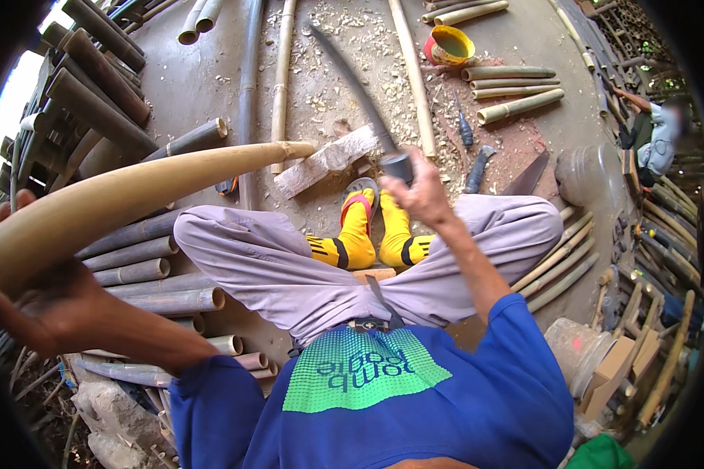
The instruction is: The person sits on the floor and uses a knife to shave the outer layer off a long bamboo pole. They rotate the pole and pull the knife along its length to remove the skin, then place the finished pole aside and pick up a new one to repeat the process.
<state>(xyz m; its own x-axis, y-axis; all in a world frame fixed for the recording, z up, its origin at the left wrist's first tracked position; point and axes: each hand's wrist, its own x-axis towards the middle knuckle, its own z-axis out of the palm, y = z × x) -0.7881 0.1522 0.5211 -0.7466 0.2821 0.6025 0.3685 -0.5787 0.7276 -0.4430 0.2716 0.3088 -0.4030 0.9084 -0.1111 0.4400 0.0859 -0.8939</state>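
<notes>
My left hand cradles a thick, pale bamboo pole from below, its fingers showing on the pole's far side and its thumb on the near side. The pole slants across the left of the view. Its narrow end lies over a pale, rough wooden block on the ground in front of my feet. In my right hand, closed round the dark handle, is a long curved machete. Its blade is raised, slightly blurred, pointing away and to the left, apart from the pole.
Dark bamboo poles are stacked at my left. A yellow-red bucket stands far right, near cut bamboo lengths. A sheathed-looking tool and a saw blade lie by my right knee. Another person is at the far right.
</notes>
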